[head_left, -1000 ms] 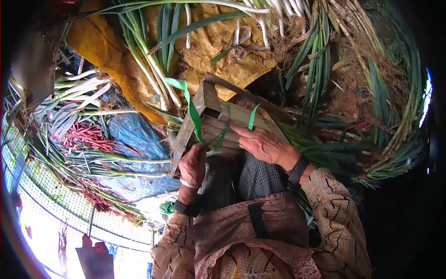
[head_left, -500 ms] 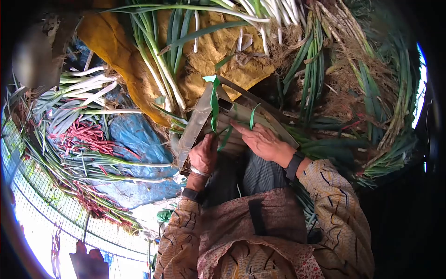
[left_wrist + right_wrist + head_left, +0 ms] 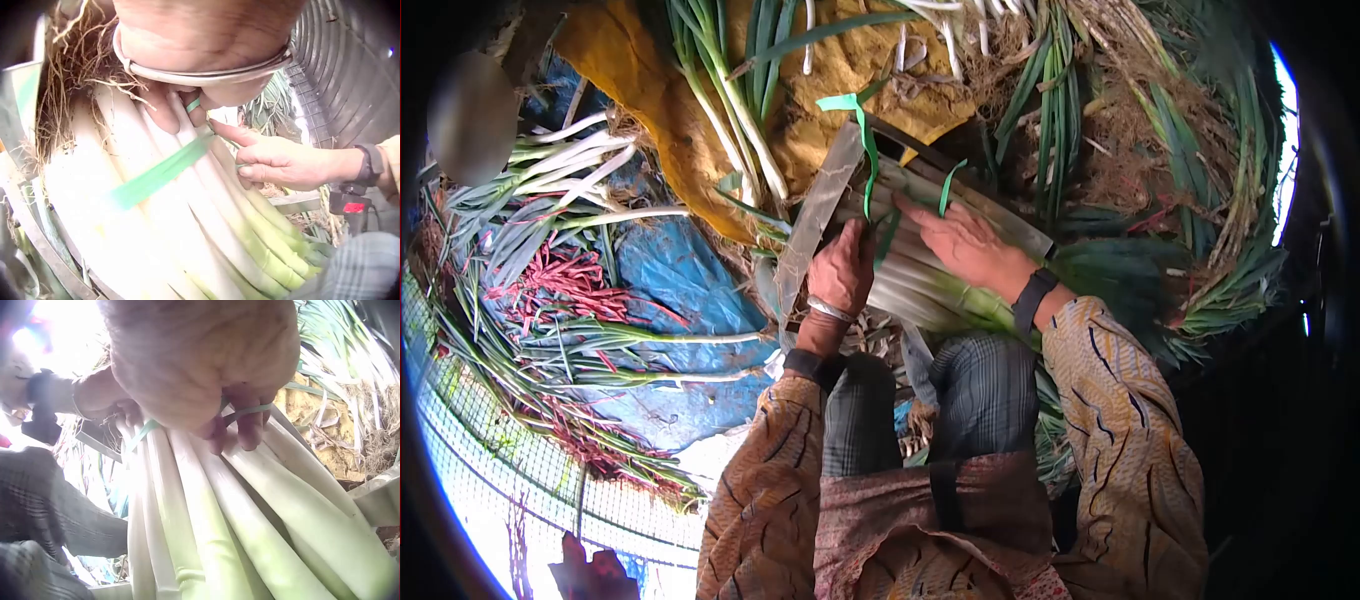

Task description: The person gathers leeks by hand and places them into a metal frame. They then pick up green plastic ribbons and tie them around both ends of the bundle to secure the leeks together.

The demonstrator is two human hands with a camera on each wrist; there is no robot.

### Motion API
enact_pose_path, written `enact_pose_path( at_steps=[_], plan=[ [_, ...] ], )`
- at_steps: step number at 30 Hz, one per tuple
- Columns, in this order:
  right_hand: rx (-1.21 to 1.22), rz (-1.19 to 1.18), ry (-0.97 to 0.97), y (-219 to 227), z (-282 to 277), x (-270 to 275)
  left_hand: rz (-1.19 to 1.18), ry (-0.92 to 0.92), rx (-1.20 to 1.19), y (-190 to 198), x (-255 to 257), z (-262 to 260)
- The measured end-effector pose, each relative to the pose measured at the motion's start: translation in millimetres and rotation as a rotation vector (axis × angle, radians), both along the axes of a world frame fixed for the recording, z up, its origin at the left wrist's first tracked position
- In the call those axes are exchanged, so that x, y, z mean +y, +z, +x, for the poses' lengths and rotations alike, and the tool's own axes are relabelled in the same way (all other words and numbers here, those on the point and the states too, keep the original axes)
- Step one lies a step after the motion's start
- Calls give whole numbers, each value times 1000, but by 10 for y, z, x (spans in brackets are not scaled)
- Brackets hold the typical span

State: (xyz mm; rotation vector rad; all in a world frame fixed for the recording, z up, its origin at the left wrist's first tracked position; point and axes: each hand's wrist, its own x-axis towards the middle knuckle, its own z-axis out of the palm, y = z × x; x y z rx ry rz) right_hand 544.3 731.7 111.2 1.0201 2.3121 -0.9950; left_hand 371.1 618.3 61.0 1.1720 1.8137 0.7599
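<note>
A bundle of leeks [image 3: 915, 285], white shanks with pale green upper parts, lies in a metal frame [image 3: 824, 195] above the person's knees. A green ribbon [image 3: 164, 172] crosses the shanks. The left hand [image 3: 840, 272] grips the ribbon near the root end, one long tail standing up beyond the fist. Farther along, the right hand [image 3: 970, 250] lies over the bundle with its index finger stretched toward the left hand. In the right wrist view the ribbon runs between the right fingers [image 3: 250, 428], which hold it against the leeks. Tangled roots [image 3: 69, 106] show beside the left hand.
Loose leeks [image 3: 745, 150] lie on a yellow sheet [image 3: 655, 130] ahead. At left, more stalks and red strips [image 3: 565, 285] lie on a blue sheet [image 3: 670, 270]. Rooty leeks [image 3: 1055, 130] are heaped at right. A mesh fence [image 3: 510, 420] stands at lower left.
The left hand has moved forward from the frame's near left side to over the bundle, raising the ribbon tail. The right hand keeps its place on the bundle. More of the leeks shows below the hands.
</note>
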Motion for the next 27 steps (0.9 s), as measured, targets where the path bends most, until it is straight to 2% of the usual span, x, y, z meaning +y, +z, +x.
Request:
enact_pose_path(
  at_steps=[2, 3, 4, 7, 8, 9, 11, 13, 14, 17, 20, 22, 23, 24, 27],
  plan=[
    [4, 8, 33, 13, 4, -16, -62, 45, -130, 160, 1, -43],
    [12, 17, 51, 14, -2, 14, -130, 254, -506, 268, -71, -69],
    [4, 3, 41, 16, 3, 34, -166, 374, -626, 408, -154, -126],
    [26, -17, 49, -28, 48, 7, -273, 789, -941, 688, -600, -166],
    [56, 6, 73, -56, 78, -8, -463, 988, -947, 763, -764, -164],
    [88, 35, 99, -91, 112, -4, -601, 1029, -953, 804, -919, -160],
    [139, 8, 69, -132, 162, -16, -782, 671, -835, 1029, -990, -131],
    [186, 52, 71, -86, 202, -46, -793, 343, -736, 1229, -835, 42],
    [147, 2, 41, -104, 208, -56, -820, 240, -648, 1334, -680, 120],
    [240, 32, 14, -254, 290, -123, -215, 8, 247, 1233, -292, 256],
    [166, -24, 12, -181, 302, -128, -41, 58, 474, 1019, 73, 302],
    [397, 230, -23, -520, 351, -279, -115, -98, 594, 613, 70, 282],
    [439, 284, -22, -580, 376, -300, -155, -169, 651, 445, 13, 265],
    [479, 340, -21, -640, 400, -322, -132, -211, 638, 353, -17, 231],
    [363, 259, 69, -454, 346, -271, -64, -303, 579, 317, -77, 111]
  ],
)
